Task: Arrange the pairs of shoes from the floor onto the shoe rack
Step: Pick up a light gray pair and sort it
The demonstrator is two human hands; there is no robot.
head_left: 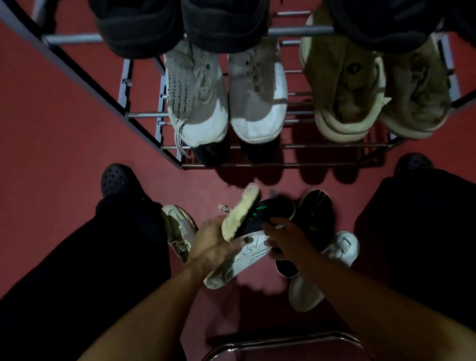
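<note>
The shoe rack (151,121) stands on the far side of the red floor (41,145), its metal rails running left to right and its side frames slanting outward at both ends. A strip of bare floor lies between the rack's near rail and the person's knees, and a wider open stretch of floor runs off to the left of the rack. On the top tier sit black shoes (179,15); one tier down, a pair of white sneakers (224,101) sits left of centre and a pair of beige sneakers (367,94) to the right, all with toes toward the near edge.

Between the person's dark-trousered legs, a heap of loose shoes crowds the floor. The left hand (213,245) and the right hand (286,238) both close around a black shoe with green marks (258,213), lifted above the heap and tipped on its side, pale sole (241,213) facing left, its long axis running from near-left to far-right. Under it lies a white shoe (238,262), and another white shoe (322,270) lies near right. A curved metal bar (274,342) crosses the near edge.
</note>
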